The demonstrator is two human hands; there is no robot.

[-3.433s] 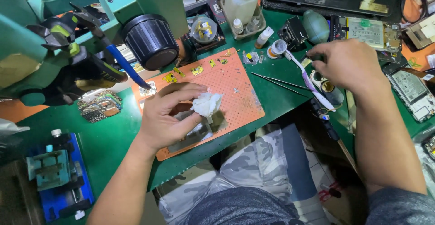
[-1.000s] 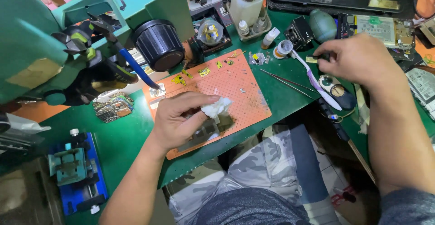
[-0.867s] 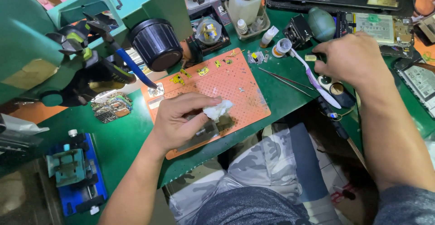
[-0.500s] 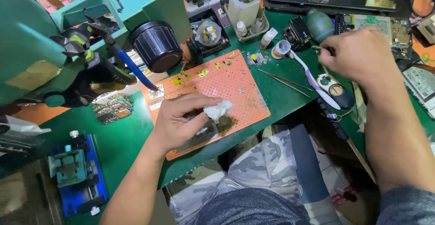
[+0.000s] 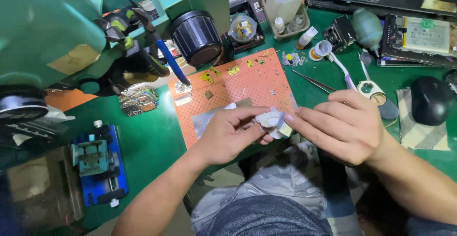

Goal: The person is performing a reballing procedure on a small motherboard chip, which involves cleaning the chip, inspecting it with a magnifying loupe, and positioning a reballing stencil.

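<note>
- One crumpled white wad point(image 5: 270, 120), tissue or cloth, can't tell which; it sits between your two hands, just over the front edge of the orange mat point(image 5: 247, 91).
- One orange perforated mat on the green bench point(image 5: 152, 141); several small yellow bits at its far edge, exact count unclear. One grey flat piece point(image 5: 207, 118) lies on it by your left hand.
- One pair of tweezers point(image 5: 314, 81) on the bench right of the mat, one white-and-purple toothbrush point(image 5: 342, 70), one green rubber blower point(image 5: 367, 26), one clear bottle point(image 5: 284, 0), one black mouse point(image 5: 429, 100) on a striped cloth.
- One blue jig point(image 5: 99, 162) at bench left, one loose circuit board point(image 5: 138, 100) beside the mat, one black microscope eyepiece point(image 5: 197, 36) above the mat.
- Your left hand point(image 5: 228, 133): palm toward you, fingers curled, thumb and fingertips pinched shut on the wad from the left.
- Your right hand point(image 5: 342, 124): knuckles up, fingers together and pointing left, fingertips touching the wad's right side; whether it truly grips is not clear.
- Versus half a second ago: your right hand has left the toothbrush area at the far right and come in to meet the left at the wad. The left hand has lifted the wad off the mid-mat toward the near edge.
</note>
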